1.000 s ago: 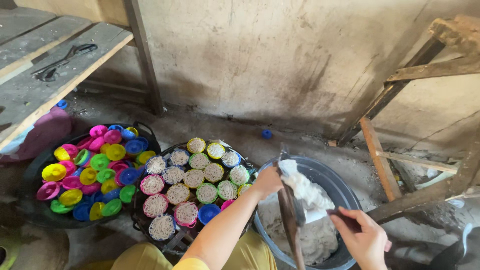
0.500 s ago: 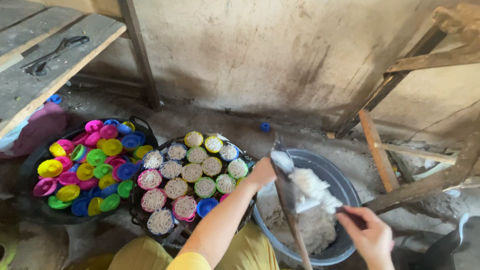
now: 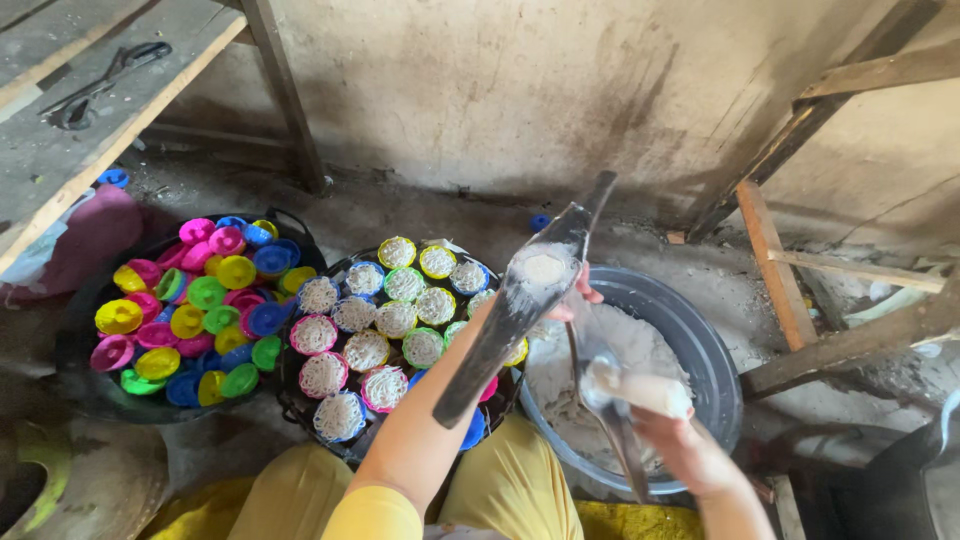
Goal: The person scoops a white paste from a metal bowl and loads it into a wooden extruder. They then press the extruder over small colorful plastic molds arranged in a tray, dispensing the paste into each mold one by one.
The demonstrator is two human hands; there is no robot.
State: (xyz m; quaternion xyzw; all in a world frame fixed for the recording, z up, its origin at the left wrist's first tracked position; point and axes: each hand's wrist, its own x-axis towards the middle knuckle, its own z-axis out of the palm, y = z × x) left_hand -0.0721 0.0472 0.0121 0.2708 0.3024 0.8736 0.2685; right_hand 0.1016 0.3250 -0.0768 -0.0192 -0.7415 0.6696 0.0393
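A dark two-armed hinged press (image 3: 520, 310) is held over a grey basin (image 3: 715, 370) of white dough. Its upper arm tilts up and away, and a round cup in it (image 3: 545, 268) is packed with white dough. My left hand (image 3: 583, 297) grips the press near the hinge and is mostly hidden behind that arm. My right hand (image 3: 690, 455) is lower right, closed on a white roll of dough (image 3: 650, 392) that rests against the lower arm (image 3: 620, 440).
A dark tray (image 3: 290, 385) of coloured cups filled with white noodle nests sits left of the basin. Further left, a black tub (image 3: 75, 380) holds several empty coloured cups. A wooden bench with scissors (image 3: 90, 85) is upper left; wooden beams (image 3: 770, 260) lean at right.
The press has swung open, with its upper arm now raised towards the wall. The white lump has gone from the middle of the tool to my right hand.
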